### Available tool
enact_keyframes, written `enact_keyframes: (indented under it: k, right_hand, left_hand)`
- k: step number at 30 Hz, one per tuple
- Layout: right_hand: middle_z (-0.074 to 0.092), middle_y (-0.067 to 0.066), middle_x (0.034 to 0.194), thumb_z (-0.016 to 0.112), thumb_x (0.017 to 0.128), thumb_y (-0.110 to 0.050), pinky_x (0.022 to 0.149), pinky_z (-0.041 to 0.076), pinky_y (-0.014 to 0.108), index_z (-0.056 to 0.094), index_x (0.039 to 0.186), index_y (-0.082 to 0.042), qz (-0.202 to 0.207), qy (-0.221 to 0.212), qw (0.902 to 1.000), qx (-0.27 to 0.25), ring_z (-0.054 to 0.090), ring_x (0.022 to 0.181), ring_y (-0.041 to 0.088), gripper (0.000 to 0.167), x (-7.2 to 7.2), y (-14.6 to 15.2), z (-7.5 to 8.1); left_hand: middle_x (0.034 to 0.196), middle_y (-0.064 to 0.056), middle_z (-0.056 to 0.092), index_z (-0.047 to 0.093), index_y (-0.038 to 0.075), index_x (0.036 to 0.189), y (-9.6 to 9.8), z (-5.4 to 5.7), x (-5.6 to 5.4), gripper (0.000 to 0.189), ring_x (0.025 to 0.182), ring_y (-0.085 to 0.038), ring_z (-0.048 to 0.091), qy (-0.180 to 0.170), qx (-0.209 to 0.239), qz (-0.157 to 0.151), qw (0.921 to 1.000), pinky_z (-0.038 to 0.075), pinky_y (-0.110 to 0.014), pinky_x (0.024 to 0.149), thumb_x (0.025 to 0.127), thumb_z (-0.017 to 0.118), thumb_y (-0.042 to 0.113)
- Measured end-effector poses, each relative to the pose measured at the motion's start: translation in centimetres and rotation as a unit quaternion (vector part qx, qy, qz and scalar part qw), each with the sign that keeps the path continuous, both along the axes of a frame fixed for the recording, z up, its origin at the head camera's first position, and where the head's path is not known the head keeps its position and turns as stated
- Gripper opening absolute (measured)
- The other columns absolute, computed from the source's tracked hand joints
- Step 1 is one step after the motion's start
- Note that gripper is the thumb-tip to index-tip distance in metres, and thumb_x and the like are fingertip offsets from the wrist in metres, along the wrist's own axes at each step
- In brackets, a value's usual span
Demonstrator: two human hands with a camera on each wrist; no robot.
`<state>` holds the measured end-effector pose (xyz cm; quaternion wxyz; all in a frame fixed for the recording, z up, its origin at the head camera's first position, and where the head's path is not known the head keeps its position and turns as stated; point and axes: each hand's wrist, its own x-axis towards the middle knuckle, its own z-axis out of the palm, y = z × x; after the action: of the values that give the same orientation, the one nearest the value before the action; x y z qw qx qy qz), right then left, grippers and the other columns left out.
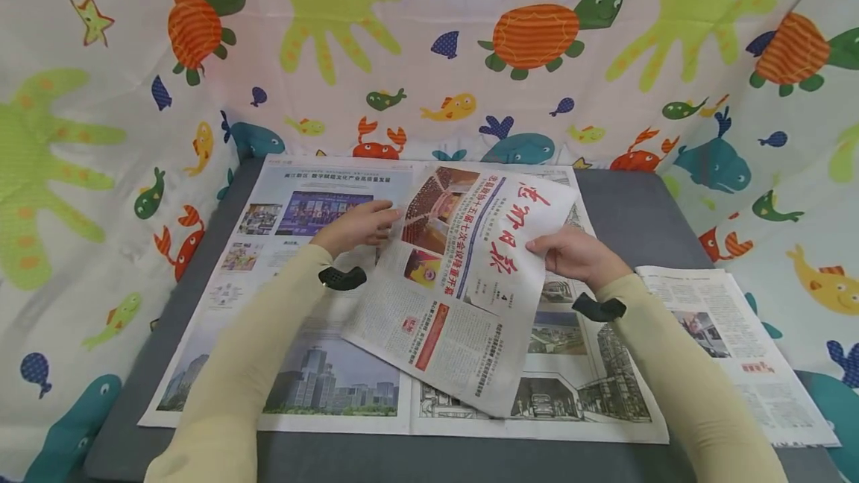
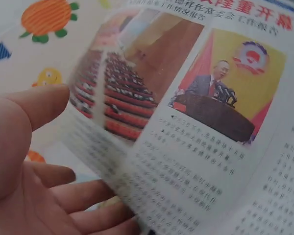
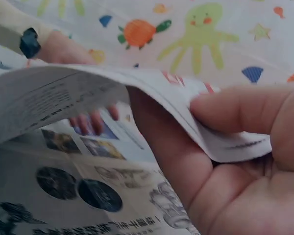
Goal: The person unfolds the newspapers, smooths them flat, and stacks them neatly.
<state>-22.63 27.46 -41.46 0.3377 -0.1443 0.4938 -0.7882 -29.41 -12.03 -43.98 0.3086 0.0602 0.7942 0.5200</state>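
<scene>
A folded newspaper (image 1: 470, 282) with red Chinese characters and colour photos is held tilted over a wide-open newspaper (image 1: 335, 364). My right hand (image 1: 580, 253) pinches its right edge. In the right wrist view the thumb of that hand (image 3: 245, 132) lies on top of the bent sheet, with the index finger underneath. My left hand (image 1: 359, 227) is at the opposite edge. The left wrist view shows the left hand (image 2: 54, 166) with thumb and fingers apart, the lower fingertips partly behind the sheet. Whether they touch the paper I cannot tell.
The spread newspaper lies on a grey table (image 1: 637, 218). Another folded newspaper (image 1: 738, 364) lies at the right edge. A cloth (image 1: 429, 110) printed with sea animals hangs behind and at both sides. Each wrist wears a black band (image 1: 342, 279).
</scene>
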Motion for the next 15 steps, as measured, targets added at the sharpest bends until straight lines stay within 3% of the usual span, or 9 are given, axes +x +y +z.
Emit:
enact_keyframes:
  k: [3,5,7,9,11,15]
  right_hand:
    - [0.071,0.004,0.128,0.030,0.098,0.022,0.092,0.061,0.044,0.057,0.137,-0.017,0.042,0.016,0.9990,0.001,0.071,0.117,0.023,0.061,-1.7,0.0,-0.3]
    - [0.072,0.004,0.126,0.031,0.098,0.021,0.090,0.061,0.044,0.059,0.134,-0.017,0.052,0.022,0.9982,0.022,0.072,0.115,0.023,0.060,-2.6,0.1,-0.6]
    - [0.074,0.004,0.124,0.031,0.098,0.021,0.089,0.062,0.043,0.061,0.132,-0.017,0.053,0.023,0.9972,0.048,0.073,0.112,0.022,0.059,-3.5,0.2,-0.9]
    - [0.075,0.003,0.120,0.032,0.099,0.020,0.088,0.062,0.041,0.064,0.128,-0.017,0.043,0.010,0.9964,0.072,0.074,0.109,0.022,0.057,-4.1,0.3,-1.1]
    - [0.076,0.003,0.118,0.033,0.100,0.018,0.086,0.062,0.039,0.065,0.126,-0.018,0.024,0.000,0.9954,0.093,0.075,0.107,0.020,0.054,-4.7,0.4,-1.3]
    - [0.074,-0.001,0.118,0.038,0.106,0.005,0.088,0.060,0.035,0.055,0.135,-0.020,-0.031,-0.032,0.9936,0.104,0.073,0.107,0.016,0.042,-5.5,0.1,-1.7]
  left_hand:
    - [0.173,-0.018,0.005,-0.004,0.011,0.165,0.2,-1.2,-0.4,0.086,0.158,-0.039,0.018,-0.093,0.087,0.037,0.9911,0.024,-0.053,0.126,0.106,0.052,0.039]
    - [0.169,-0.020,0.018,0.009,0.009,0.164,0.2,-1.9,-0.4,0.076,0.154,-0.037,0.029,-0.118,0.110,0.051,0.9857,0.031,-0.051,0.123,0.107,0.053,0.031]
    - [0.151,-0.018,0.046,0.030,0.006,0.155,0.1,-2.4,-0.1,0.055,0.136,-0.031,0.052,-0.113,0.116,0.060,0.9850,0.046,-0.047,0.111,0.107,0.053,0.025]
    - [0.121,-0.008,0.064,0.048,0.008,0.136,-0.2,-2.8,0.0,0.033,0.109,-0.022,0.065,-0.101,0.118,0.076,0.9849,0.056,-0.040,0.092,0.107,0.054,0.021]
    - [0.099,0.001,0.068,0.056,0.009,0.127,-0.4,-3.0,0.1,0.023,0.088,-0.014,0.068,-0.092,0.126,0.096,0.9830,0.058,-0.034,0.077,0.106,0.054,0.019]
    - [0.095,0.004,0.071,0.055,0.006,0.138,-0.7,-3.1,0.2,0.034,0.082,-0.011,0.072,-0.090,0.159,0.145,0.9724,0.059,-0.028,0.070,0.106,0.055,0.017]
